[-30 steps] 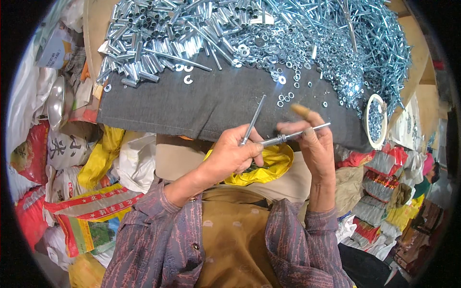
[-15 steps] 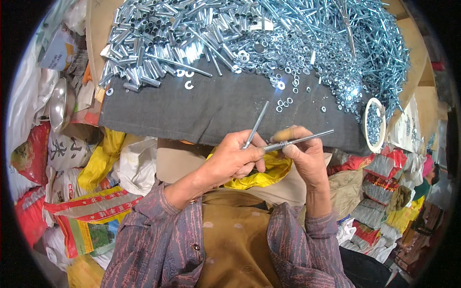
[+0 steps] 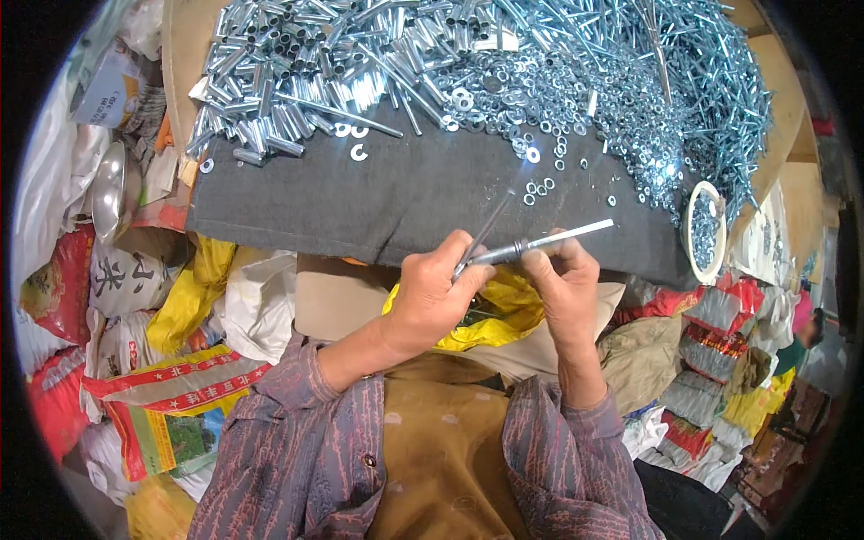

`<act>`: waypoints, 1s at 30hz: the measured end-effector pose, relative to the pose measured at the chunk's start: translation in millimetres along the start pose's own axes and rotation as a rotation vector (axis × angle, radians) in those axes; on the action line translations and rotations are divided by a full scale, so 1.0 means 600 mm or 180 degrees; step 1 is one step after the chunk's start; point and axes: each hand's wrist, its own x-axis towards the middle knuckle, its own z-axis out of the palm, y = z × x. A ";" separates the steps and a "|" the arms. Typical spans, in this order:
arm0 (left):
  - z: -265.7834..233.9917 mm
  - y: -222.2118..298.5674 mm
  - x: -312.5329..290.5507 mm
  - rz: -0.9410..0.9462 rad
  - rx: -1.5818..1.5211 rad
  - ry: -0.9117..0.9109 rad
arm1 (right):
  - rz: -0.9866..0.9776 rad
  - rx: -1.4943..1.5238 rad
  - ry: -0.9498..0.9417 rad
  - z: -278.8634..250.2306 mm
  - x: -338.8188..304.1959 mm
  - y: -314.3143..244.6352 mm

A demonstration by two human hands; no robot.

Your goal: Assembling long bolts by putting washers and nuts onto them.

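My left hand (image 3: 436,286) is closed round the near end of a shiny metal sleeve (image 3: 493,256). A threaded rod (image 3: 574,231) runs out of the sleeve's other end, up and to the right. Where they meet sits a dark ring (image 3: 519,247), probably a nut or washer. My right hand (image 3: 567,279) pinches there with thumb and fingers. A second, thinner rod (image 3: 493,219) also rises from my left hand, tilted away and slightly blurred. My fingers hide the lower ends of both pieces.
Beyond my hands a dark cloth (image 3: 360,211) covers the table. Heaped on it are metal sleeves (image 3: 270,108), washers and nuts (image 3: 531,99), and thin rods (image 3: 720,99). A white tub (image 3: 705,234) of small parts stands right. A yellow bag (image 3: 486,328) lies below my hands.
My right hand has moved a little left and its fingers have closed at the ring. The threaded rod has shifted up and left. The second rod has swung slightly right.
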 end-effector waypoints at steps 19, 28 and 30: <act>-0.061 0.009 0.017 -0.0888 -0.1676 -0.0856 | 0.0205 -0.0112 -0.0902 -0.030 -0.010 -0.035; -0.035 0.017 0.009 -0.1277 -0.2482 -0.1212 | -0.1138 -0.2980 0.0318 -0.044 0.124 0.000; -0.044 0.008 0.010 -0.1261 -0.2515 -0.1137 | -0.1215 -0.3088 0.0245 -0.046 0.131 -0.004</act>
